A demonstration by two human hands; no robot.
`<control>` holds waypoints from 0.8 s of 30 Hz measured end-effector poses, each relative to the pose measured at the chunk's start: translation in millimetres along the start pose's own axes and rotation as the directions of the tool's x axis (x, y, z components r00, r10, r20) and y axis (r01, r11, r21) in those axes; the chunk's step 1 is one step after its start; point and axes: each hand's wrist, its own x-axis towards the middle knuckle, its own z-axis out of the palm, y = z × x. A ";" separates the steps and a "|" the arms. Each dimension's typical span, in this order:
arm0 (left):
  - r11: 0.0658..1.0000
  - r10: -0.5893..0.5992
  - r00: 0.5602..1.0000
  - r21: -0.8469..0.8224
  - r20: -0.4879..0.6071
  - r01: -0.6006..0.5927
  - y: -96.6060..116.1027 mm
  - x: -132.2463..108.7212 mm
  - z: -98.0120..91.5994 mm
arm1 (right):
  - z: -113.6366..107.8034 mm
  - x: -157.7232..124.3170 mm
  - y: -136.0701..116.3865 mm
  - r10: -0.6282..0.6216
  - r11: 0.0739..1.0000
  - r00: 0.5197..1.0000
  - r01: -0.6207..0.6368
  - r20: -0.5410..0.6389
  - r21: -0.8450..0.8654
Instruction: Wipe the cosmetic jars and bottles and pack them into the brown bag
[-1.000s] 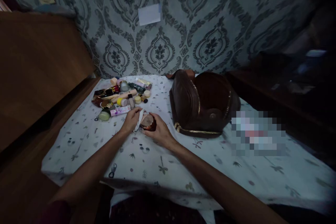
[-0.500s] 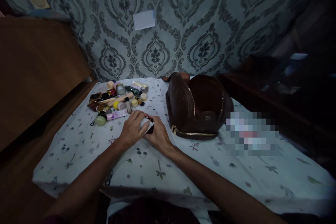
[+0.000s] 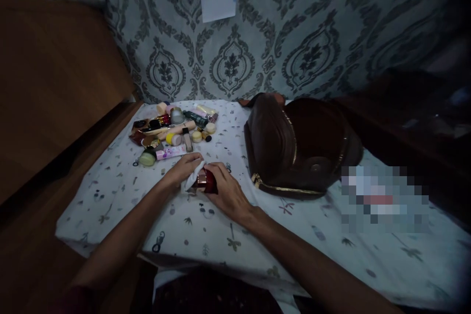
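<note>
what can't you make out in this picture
All in the head view:
- Red container's far side: covered by the right hand.
- Brown bag's contents: lost in shadow.
- Item at right: pixelated.
- Wooden cabinet's full width: cut off by the left edge.

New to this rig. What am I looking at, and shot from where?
No machine here: these are a person's bare hands, seen by one camera on their head, looking forward and down. The left hand presses a white cloth against a dark red container with a shiny coppery end; the right hand holds that container. On the patterned tablecloth are a cluster of small tubes and jars and, to the right, an open brown bag.
</note>
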 end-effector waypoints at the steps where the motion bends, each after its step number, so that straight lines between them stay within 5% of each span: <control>1: 0.999 -0.024 1.000 -0.035 0.008 0.024 -0.9 0.7 -1.0 | -0.6 0.4 0.0 -0.001 0.999 1.000 0.002 -0.005 0.043; 6: 0.988 -0.051 0.999 -0.148 -0.019 0.047 -1.7 1.3 3.4 | 1.2 5.3 2.9 0.152 0.949 0.984 -0.121 -0.088 0.291; 10: 0.984 0.015 0.995 -0.178 -0.094 -0.031 -4.4 2.6 12.3 | 2.4 11.0 5.1 0.392 0.739 0.919 -0.291 -0.037 0.608; 16: 0.933 0.322 0.942 0.198 -0.093 -0.300 -6.1 -4.1 17.1 | -6.4 15.5 2.4 0.523 0.460 0.843 -0.404 0.127 0.791; 24: 0.663 0.454 0.878 0.602 0.148 -0.445 3.2 -13.6 13.3 | 0.1 14.8 11.3 0.427 0.673 0.904 -0.344 0.036 0.655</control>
